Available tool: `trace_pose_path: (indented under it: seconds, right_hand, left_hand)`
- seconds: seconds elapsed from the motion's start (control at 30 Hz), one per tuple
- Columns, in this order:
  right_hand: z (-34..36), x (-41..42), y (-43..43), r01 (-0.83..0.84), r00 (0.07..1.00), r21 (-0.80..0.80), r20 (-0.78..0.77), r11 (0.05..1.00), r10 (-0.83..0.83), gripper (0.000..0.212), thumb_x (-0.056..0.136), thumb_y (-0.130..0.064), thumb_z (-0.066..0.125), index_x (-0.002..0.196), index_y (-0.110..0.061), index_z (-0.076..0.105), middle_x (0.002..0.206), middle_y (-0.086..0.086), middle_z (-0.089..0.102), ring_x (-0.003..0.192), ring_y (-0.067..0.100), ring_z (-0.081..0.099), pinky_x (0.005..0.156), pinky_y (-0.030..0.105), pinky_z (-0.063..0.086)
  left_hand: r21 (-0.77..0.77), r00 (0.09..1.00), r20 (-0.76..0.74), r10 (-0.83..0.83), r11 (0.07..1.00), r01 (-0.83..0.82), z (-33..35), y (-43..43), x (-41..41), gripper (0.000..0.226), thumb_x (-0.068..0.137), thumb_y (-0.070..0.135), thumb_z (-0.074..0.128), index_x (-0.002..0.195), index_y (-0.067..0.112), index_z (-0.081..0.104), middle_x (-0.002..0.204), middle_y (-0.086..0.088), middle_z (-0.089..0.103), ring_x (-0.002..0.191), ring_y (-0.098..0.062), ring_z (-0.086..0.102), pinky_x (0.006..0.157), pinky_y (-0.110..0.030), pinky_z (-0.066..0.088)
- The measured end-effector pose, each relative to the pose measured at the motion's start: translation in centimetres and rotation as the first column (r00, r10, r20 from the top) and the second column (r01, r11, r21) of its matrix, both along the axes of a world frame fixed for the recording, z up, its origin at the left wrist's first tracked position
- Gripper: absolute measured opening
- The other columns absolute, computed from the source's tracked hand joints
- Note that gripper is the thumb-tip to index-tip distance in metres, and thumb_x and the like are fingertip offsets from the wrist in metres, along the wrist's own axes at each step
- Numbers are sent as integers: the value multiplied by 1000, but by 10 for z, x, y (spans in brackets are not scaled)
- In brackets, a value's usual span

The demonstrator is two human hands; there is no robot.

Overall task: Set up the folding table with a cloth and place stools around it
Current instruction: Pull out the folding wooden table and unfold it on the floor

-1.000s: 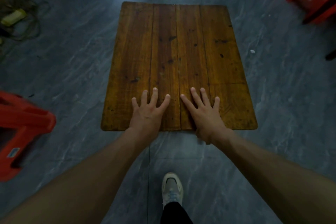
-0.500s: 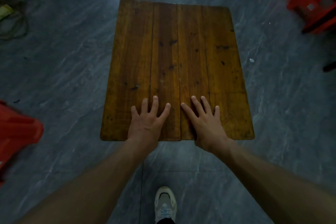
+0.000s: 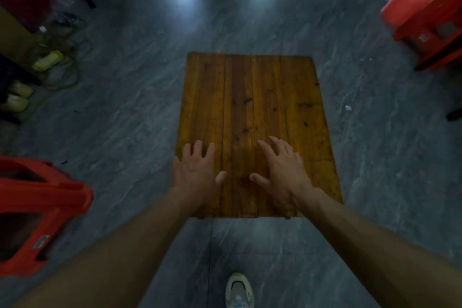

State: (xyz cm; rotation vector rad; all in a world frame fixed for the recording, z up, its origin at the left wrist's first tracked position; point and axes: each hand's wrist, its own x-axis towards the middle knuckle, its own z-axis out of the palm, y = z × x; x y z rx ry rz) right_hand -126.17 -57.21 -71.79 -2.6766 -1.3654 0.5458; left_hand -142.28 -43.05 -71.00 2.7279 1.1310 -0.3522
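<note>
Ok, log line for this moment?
table: top bare | left hand: open, over near end | right hand: open, over near end | red stool: floor, left | red stools: far right

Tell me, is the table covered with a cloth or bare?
Bare. The table shows its wooden planks from end to end; nothing is spread over it.

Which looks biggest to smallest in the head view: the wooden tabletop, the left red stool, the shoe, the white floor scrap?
1. wooden tabletop.
2. left red stool, though it is nearer the camera and cut off by the frame, so true size is unsure.
3. shoe, also partly cut off.
4. white floor scrap, smallest.
</note>
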Motion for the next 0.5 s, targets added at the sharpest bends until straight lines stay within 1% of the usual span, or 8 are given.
trace_pose_path:
  seconds: [0.1, 0.23, 0.3, 0.4, 0.5]
  right_hand:
    - [62, 2, 32, -1, 998, 75, 59, 997, -3, 89, 81, -62, 63, 150, -36, 12, 163, 5, 10, 149, 30, 12, 115, 59, 24]
    - [153, -6, 78, -17, 998, 126, 65, 992, 9, 87, 84, -59, 62, 151, -35, 11, 163, 4, 8, 150, 29, 10, 117, 57, 24]
    - [199, -17, 95, -41, 997, 158, 67, 987, 31, 85, 86, -56, 60, 151, -35, 10, 163, 3, 8, 150, 28, 10, 117, 57, 24]
    - [269, -41, 109, -77, 995, 194, 71, 978, 64, 82, 90, -49, 60, 152, -33, 9, 163, 3, 8, 150, 27, 9, 118, 56, 25]
    - [338, -70, 121, -73, 995, 221, 80, 973, 56, 78, 92, -45, 60, 154, -27, 15, 162, 8, 14, 149, 29, 12, 118, 51, 25]
  left_hand:
    - [62, 999, 44, -2, 998, -1, 64, 32, -9, 75, 85, 65, 48, 144, 26, 24, 150, -10, 30, 134, -32, 30, 102, -53, 38]
    - [113, 994, 106, 40, 992, -52, 158, 78, -23, 70, 86, 61, 49, 142, 24, 30, 147, -10, 35, 132, -31, 34, 101, -52, 39]
    - [138, 990, 128, 58, 988, -75, 204, 101, -34, 70, 87, 59, 49, 144, 24, 30, 149, -9, 33, 133, -30, 31, 101, -49, 37]
    - [151, 985, 151, 86, 982, -109, 273, 136, -58, 70, 90, 55, 49, 147, 24, 26, 156, -9, 24, 139, -30, 24, 105, -49, 33]
    - [141, 972, 201, 124, 978, -154, 340, 164, -92, 71, 90, 51, 51, 149, 21, 25, 157, -10, 22, 140, -32, 22, 106, -50, 32]
